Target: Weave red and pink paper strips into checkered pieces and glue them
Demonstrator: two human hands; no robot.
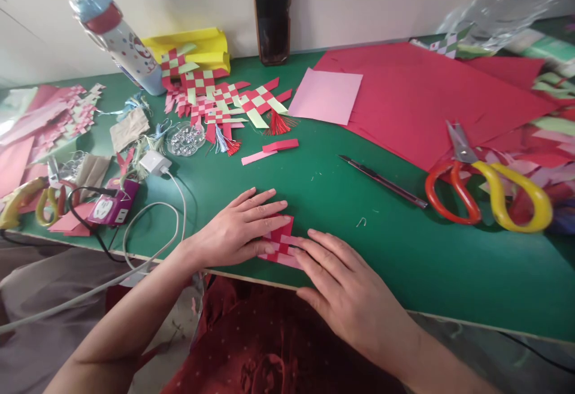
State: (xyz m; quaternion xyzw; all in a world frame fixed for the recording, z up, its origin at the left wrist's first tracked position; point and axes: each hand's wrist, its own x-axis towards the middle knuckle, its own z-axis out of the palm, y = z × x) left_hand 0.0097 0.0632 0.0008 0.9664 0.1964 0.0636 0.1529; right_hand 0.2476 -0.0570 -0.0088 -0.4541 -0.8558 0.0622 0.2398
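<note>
A small weave of red and pink paper strips [284, 249] lies flat on the green table close to its front edge. Over its left part rests my left hand [245, 226], palm down with the fingers stretched out. From the right, my right hand [335, 271] touches the pink strip ends with its fingertips, its fingers extended and slightly apart. Parts of the weave are hidden beneath both hands. Just beyond them are a loose red strip [281, 145] and a pink strip [258, 157].
Craft knife [384, 181] and scissors [489, 184] lie to the right, by large red paper sheets [404, 94]. Woven paper pieces [260, 100], a bead dish [186, 139] and a bottle [121, 41] stand at back left. A white cable [179, 202] crosses the front edge.
</note>
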